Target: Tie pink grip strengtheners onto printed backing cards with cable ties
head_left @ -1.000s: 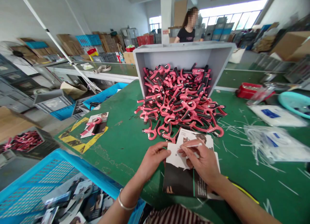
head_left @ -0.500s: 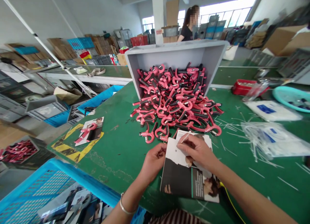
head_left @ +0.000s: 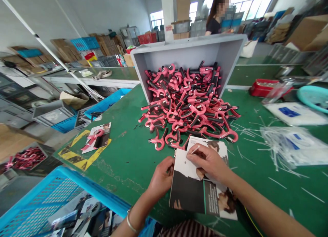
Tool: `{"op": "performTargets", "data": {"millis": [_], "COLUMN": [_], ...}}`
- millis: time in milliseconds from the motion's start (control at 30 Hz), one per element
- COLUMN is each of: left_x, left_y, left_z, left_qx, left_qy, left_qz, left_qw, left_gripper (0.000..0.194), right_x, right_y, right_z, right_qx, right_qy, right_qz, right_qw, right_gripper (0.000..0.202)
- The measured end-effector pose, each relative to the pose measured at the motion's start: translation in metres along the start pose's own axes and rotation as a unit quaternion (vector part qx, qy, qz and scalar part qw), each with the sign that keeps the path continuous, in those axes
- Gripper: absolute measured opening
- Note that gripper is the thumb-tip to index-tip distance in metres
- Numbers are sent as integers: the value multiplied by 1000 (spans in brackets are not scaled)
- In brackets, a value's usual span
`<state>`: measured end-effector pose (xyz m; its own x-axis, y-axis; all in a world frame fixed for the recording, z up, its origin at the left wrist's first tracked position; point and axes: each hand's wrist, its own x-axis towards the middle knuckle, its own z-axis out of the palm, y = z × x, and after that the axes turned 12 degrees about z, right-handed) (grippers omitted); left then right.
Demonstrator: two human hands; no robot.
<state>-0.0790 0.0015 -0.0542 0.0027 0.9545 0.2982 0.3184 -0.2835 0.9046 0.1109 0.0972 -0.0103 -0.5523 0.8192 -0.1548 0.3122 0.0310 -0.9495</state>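
One printed card (head_left: 188,194) gripped at left edge by left hand (head_left: 162,175); right hand (head_left: 210,162) pinches white tie (head_left: 195,149) over it; pink tools (head_left: 191,109) heaped beyond.

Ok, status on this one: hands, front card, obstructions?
Left hand at left edge of front card. Right hand pinching white strip, partly covering card. Pink grips heaped just beyond.

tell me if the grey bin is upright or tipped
Tipped: the grey bin lies on its side, mouth facing the camera, pink grips spilling onto the green table.
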Motion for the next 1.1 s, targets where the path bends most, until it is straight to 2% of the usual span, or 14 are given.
{"op": "performTargets", "data": {"millis": [67,200,267,367,433,567,667,800,867,1000,1100], "left_x": [-9,-26,-28,-25,-22,-25,-35,-43,-43,-34,-26], "left_y": [3,13,13,7,3,6,19,32,31,18,10], "left_z": [-8,-20,-20,-11,-5,-3,-16,-27,-23,-3,7], "left_qx": [25,-16,-5,37,43,3,-30,-58,-39,33,59], "left_qy": [-40,-131,-116,-44,-29,-95,-137,-159,-132,2,35], "left_qz": [22,63,75,78,81,90,94,115,119,88,97], "left_qw": [999,989,990,995,995,991,986,979,983,996,993], "left_gripper": [13,18,18,19,18,21,27,31,30,28,28], "right_x": [0,2,3,2,0,-4,-4,1,3,-1,-6], "right_y": [1,5,5,2,0,-5,-5,-4,-4,-6,-7], "right_z": [0,3,6,9,9,8,6,6,7,8,9], "right_qx": [4,7,10,25,34,32,35,52,59,88,110], "right_qy": [3,-3,-4,-15,-29,-37,-39,-64,-72,-74,-86], "right_qz": [14,32,44,57,52,43,53,62,57,85,110], "right_qw": [1000,999,999,998,998,998,997,995,994,990,984], "right_gripper": [18,24,26,27,26,26,29,30,30,30,31]}}
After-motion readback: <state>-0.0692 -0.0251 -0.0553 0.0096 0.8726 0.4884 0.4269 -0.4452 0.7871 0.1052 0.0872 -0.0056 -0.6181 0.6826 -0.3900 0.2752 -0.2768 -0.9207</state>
